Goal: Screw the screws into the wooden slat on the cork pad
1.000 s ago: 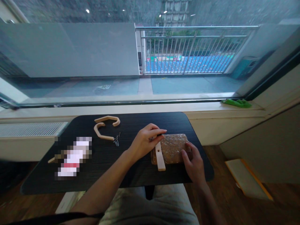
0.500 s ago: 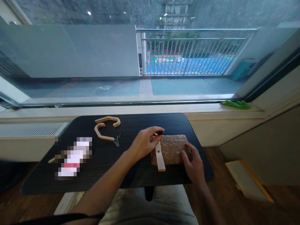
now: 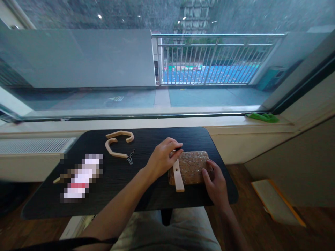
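Note:
On the table lies a flat brown block [image 3: 193,166], speckled and shiny as if wrapped in clear film. A pale wooden strip [image 3: 178,179] with a round hole lies across its left end, the near tip hanging past the block. My left hand [image 3: 165,153] is over the strip's far end, thumb and fingers pinched on a small black knob [image 3: 178,149], mostly hidden by the fingers. At the block's right end, my right hand [image 3: 216,179] grips it, thumb and forefinger against the edge.
Two curved wooden hooks [image 3: 115,153] and several screws [image 3: 130,157] lie on the black table [image 3: 125,188]. A blurred-out white and red item [image 3: 82,174] sits at the left. The window sill [image 3: 225,120] bears a green cloth [image 3: 263,117].
My left fingers shift slightly around the black knob, which showed more half a second ago and is more covered now. The right hand, block and strip keep their places.

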`<state>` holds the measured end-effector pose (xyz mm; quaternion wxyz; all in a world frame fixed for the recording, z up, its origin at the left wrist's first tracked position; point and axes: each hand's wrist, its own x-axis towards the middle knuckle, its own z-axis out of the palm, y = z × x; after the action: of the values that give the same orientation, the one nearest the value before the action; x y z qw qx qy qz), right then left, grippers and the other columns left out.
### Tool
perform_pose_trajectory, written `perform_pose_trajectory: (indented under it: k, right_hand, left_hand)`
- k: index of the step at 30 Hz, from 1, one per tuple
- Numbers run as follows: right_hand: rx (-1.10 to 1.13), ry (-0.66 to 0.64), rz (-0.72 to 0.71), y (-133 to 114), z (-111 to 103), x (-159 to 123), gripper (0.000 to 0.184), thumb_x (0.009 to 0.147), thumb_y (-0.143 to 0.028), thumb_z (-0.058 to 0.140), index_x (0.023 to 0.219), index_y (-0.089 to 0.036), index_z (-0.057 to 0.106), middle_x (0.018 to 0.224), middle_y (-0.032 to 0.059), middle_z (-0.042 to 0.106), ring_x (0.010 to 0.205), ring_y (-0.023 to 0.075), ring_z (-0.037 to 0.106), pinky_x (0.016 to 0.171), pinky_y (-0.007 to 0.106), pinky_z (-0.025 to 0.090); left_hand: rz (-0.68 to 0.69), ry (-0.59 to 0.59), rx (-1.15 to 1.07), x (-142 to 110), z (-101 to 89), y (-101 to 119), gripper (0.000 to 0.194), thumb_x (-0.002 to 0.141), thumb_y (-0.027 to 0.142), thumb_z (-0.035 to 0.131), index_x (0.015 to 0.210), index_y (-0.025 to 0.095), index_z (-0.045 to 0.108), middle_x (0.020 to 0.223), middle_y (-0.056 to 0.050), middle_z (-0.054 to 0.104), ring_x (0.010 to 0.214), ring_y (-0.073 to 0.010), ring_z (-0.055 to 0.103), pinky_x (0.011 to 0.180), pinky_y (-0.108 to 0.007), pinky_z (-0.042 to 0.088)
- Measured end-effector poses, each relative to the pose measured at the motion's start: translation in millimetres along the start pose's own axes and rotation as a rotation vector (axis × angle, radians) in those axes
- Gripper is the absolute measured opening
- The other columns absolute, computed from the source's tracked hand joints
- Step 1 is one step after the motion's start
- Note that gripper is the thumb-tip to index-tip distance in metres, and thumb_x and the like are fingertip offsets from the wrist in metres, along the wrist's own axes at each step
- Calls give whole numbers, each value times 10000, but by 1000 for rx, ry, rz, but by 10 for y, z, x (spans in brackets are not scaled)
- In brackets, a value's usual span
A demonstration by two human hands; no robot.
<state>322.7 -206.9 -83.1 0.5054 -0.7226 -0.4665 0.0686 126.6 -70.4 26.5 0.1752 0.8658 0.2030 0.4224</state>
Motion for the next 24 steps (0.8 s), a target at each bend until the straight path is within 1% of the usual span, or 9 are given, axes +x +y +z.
perform_pose_trajectory:
  k: [3,7,16,21,24]
  right_hand:
    - [0,-2,4,-19,-1,-2,388,880,-429,553,1186,-199,615,1271,144,640,1201,297,588,1045,520,448]
    - [-2,-4,-1,-21,-4,4,398,878,-432,556,1184,-185,618,1266,151,642,1196,301,592,1044,518,449]
    - [12,-16,4,18,4,4,403,882,-426,550,1199,-184,609,1285,155,636,1214,299,586,1052,512,446]
    - [7,-9,5,23,9,3,398,877,-425,552,1195,-192,612,1282,151,637,1199,303,594,1040,519,455]
    - [1,1,3,27,20,-1,396,875,-424,553,1195,-199,614,1276,147,641,1200,304,590,1040,525,450]
  left_hand:
    - [28,-6,13,6,-4,5,136,902,168,623,1033,175,659,968,-70,698,895,-171,678,811,-323,579]
    - [86,-4,25,2,-3,-5,139,907,163,608,1036,163,660,973,-83,721,896,-178,692,814,-326,588]
    - [87,13,-17,-11,27,-18,167,895,114,585,1041,165,650,990,-92,730,918,-181,703,833,-324,594]
    - [108,8,-30,-19,24,-32,146,912,164,597,1047,168,651,982,-85,718,901,-173,697,811,-311,595]
    - [82,5,-9,-34,13,-44,163,921,212,612,1075,173,651,998,-83,699,888,-164,692,784,-291,593]
